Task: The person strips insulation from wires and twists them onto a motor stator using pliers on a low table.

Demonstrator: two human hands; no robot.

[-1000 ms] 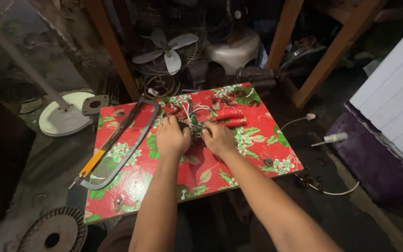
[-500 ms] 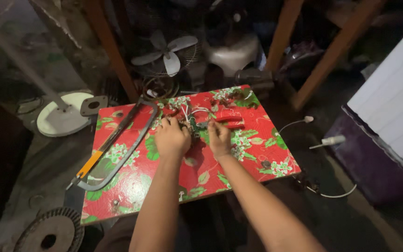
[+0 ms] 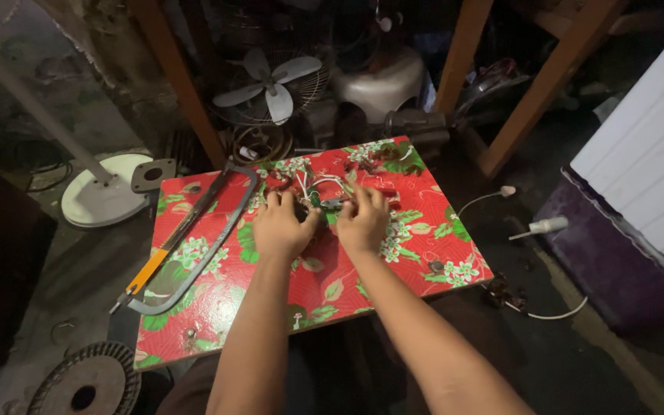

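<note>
A low table covered in a red floral cloth (image 3: 424, 246) stands in front of me. Near its far middle lies a small part with white and green wires (image 3: 318, 190). My left hand (image 3: 282, 225) and my right hand (image 3: 363, 219) are both closed on this wired part, side by side. A red tool (image 3: 382, 184) lies just beyond my right hand, partly hidden by it. What my fingers pinch is hidden under the hands.
A hacksaw with an orange handle (image 3: 186, 242) lies on the table's left side. A fan blade and grille (image 3: 270, 81), a white fan base (image 3: 105, 200), a round grille (image 3: 90, 380), wooden legs (image 3: 547, 84) and a white cable (image 3: 539, 230) crowd the floor around.
Both hands have stayed on the wired part. My right hand has shifted a little toward the left hand and now covers more of the red tool.
</note>
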